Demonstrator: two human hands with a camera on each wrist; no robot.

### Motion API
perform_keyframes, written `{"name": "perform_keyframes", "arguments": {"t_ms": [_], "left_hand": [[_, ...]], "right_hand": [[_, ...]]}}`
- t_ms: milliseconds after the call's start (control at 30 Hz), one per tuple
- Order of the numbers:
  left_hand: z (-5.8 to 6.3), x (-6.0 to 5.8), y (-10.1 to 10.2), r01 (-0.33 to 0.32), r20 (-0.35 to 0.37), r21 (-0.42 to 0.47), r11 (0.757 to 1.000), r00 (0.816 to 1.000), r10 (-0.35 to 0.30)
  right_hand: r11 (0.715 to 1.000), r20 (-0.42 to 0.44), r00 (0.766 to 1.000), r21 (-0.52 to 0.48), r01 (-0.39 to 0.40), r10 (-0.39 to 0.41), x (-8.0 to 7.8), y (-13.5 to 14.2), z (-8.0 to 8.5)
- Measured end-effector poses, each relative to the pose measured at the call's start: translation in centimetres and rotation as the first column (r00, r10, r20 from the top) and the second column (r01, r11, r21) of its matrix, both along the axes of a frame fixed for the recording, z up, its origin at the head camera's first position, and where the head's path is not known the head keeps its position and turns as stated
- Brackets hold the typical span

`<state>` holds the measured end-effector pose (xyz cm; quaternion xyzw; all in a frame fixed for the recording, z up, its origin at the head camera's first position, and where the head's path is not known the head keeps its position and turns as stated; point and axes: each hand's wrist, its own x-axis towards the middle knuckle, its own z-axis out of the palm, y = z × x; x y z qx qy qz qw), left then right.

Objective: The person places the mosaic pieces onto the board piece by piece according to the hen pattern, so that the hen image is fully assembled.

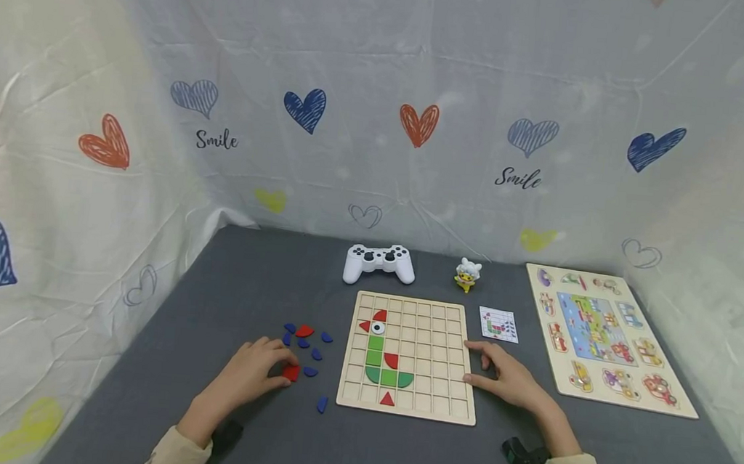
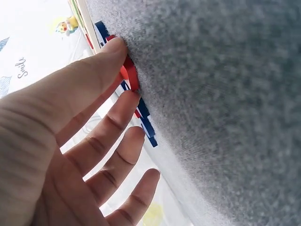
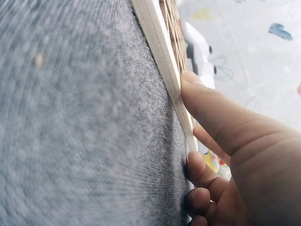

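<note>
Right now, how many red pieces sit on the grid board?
4: a rounded red piece above the eye piece, a red triangle left of it, another rounded red piece above the lowest green square, and another red triangle below that square. None looks hidden.

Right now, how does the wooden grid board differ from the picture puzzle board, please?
The wooden grid board is divided into square cells; the picture puzzle board has a central scene ringed by small pictures. The right hand touches the wooden grid board; no hand touches the picture puzzle board. Both lie flat on the dark grey table.
</note>
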<state>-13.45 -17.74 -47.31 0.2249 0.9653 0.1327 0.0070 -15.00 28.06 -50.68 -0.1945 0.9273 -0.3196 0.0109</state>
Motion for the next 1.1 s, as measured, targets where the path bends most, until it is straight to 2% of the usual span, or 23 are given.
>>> {"name": "perform_keyframes", "arguments": {"t_ms": [333, 533, 767, 1100], "left_hand": [[-0.1, -0.3, 0.1, 0.034, 0.005, 0.001, 0.999, 0.999, -0.034], [0.1, -0.5, 0.6, 0.06, -0.032, 0.004, 0.998, 0.998, -0.06], [0.3, -0.8, 1.6, 0.072, -0.06, 0.012, 0.997, 0.996, -0.071], [0.5, -1.4, 3.8, 0.14, -0.123, 0.024, 0.99, 0.983, -0.136]], "right_hand": [[1.0, 0.017, 1.0, 0.004, 0.009, -0.009, -0.2, 0.0, 0.0], [1.0, 0.005, 1.0, 0.01, 0.006, -0.006, -0.2, 0.1, 0.0], [1.0, 0.016, 1.0, 0.01, 0.016, -0.016, -0.1, 0.1, -0.2], [1.0, 0.014, 1.0, 0.005, 0.014, -0.014, 0.0, 0.0, -0.3]]}}
